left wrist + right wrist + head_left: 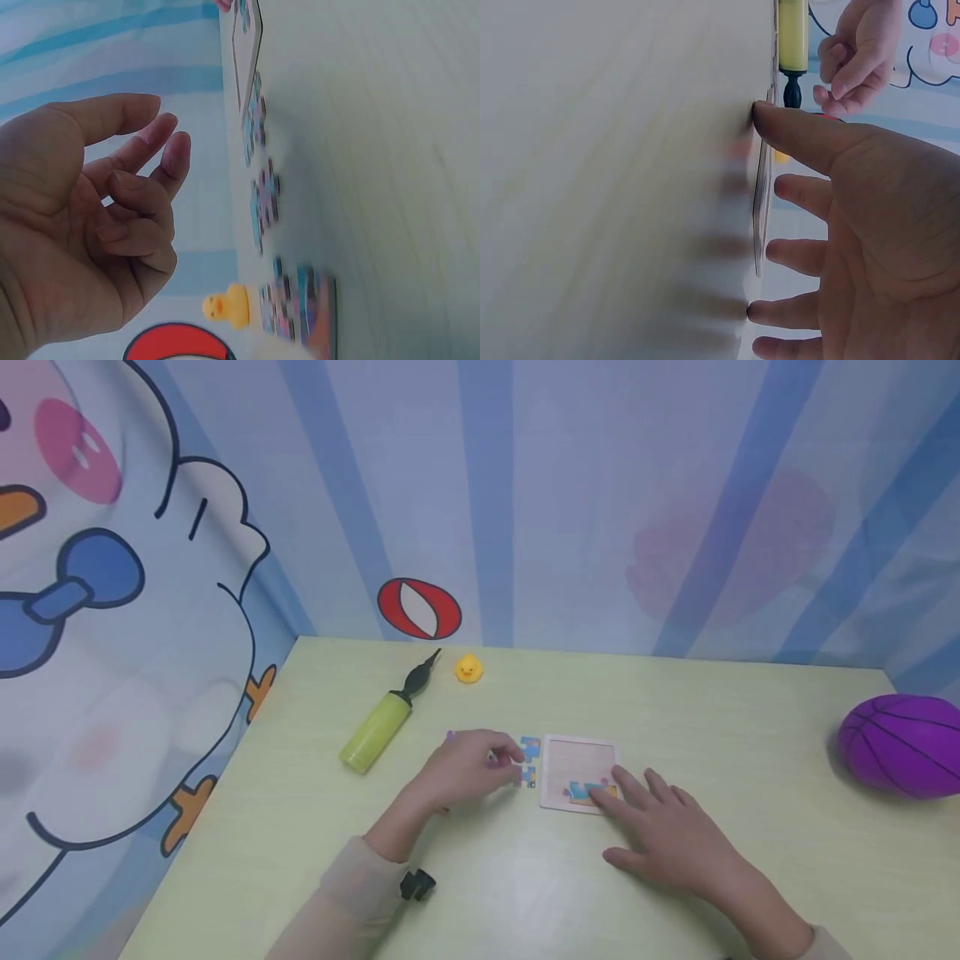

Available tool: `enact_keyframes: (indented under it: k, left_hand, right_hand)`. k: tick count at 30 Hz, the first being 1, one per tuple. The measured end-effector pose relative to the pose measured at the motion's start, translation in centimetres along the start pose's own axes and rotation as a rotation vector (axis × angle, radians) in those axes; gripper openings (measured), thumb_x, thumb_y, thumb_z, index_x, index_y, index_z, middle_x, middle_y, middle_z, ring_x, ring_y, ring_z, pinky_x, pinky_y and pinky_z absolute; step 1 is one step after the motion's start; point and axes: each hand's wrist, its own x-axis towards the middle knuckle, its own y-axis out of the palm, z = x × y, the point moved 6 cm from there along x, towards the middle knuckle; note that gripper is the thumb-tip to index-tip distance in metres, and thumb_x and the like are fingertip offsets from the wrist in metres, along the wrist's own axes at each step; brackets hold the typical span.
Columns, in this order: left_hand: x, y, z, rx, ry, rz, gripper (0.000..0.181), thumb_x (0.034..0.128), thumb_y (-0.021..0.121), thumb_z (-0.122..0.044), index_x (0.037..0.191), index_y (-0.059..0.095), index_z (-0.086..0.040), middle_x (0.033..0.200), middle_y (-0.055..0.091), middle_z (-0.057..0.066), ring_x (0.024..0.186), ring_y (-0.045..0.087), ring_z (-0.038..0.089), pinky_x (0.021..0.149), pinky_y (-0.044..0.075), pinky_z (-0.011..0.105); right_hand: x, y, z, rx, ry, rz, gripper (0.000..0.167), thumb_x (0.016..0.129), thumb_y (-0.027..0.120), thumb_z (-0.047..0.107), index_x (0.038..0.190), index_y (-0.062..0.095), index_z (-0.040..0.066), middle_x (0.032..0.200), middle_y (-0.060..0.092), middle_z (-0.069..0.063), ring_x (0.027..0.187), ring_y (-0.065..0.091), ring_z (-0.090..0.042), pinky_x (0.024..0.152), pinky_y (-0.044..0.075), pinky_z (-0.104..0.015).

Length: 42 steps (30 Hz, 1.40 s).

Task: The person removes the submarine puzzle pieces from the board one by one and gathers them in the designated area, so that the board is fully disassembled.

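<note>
A shallow puzzle tray (577, 758) lies on the table, with joined jigsaw pieces (579, 792) along its near edge. My right hand (671, 843) is spread over the tray's right side, its index fingertip at those pieces. Left of the tray, loose jigsaw pieces (530, 748) lie beside my left hand (472, 768), which hovers above the table. In the left wrist view its fingers are loosely bent, with nothing between thumb and fingers. More puzzle pieces (306, 307) show below it there; in the head view the left hand mostly hides them.
A green hand pump (377, 731) with a black nozzle lies at the back left, near a yellow rubber duck (468, 669). A purple ball (903, 745) sits at the right edge. Some small black object (417, 885) is by the left sleeve. A printed curtain borders the table behind.
</note>
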Motion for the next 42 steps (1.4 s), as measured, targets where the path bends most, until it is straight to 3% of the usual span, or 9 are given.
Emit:
enact_keyframes:
  k: [11,20,30,42]
  left_hand:
    - [3.6,3.8,-3.0,0.064,0.048,0.107,0.019,0.096,0.072,-0.026,0.113,0.077,-0.019,0.087,0.066,-0.014,0.08,0.059,0.008,0.075,0.049,0.028]
    - [4.3,5.9,-3.1,0.086,0.012,0.14,0.022,0.0899,0.077,-0.029,0.11,0.077,-0.02,0.086,0.064,-0.013,0.079,0.059,0.008,0.071,0.047,0.028]
    - [4.3,6.6,-3.3,0.14,-0.035,0.12,0.028,0.0836,0.084,-0.029,0.109,0.077,-0.021,0.085,0.061,-0.012,0.077,0.057,0.008,0.068,0.045,0.028]
    - [4.2,6.7,-3.7,0.161,-0.019,0.117,0.027,0.0836,0.087,-0.027,0.107,0.076,-0.021,0.085,0.06,-0.012,0.077,0.055,0.008,0.069,0.044,0.027]
  right_hand:
    - [-0.3,-0.3,-0.6,-0.008,0.005,0.002,0.076,0.093,0.072,0.054,0.156,0.049,0.019,0.161,0.042,-0.015,0.14,0.039,-0.056,0.104,0.037,-0.072]
    - [-0.4,-0.4,-0.7,-0.001,0.012,0.009,0.075,0.093,0.071,0.055,0.156,0.05,0.019,0.161,0.042,-0.015,0.141,0.038,-0.055,0.104,0.037,-0.071]
    - [-0.2,-0.5,-0.6,0.011,0.013,0.022,0.074,0.094,0.071,0.055,0.155,0.051,0.019,0.161,0.043,-0.014,0.141,0.037,-0.056,0.103,0.038,-0.071]
    - [-0.2,-0.6,-0.6,0.011,0.006,0.013,0.072,0.093,0.072,0.053,0.154,0.052,0.019,0.159,0.044,-0.015,0.14,0.039,-0.057,0.102,0.039,-0.071]
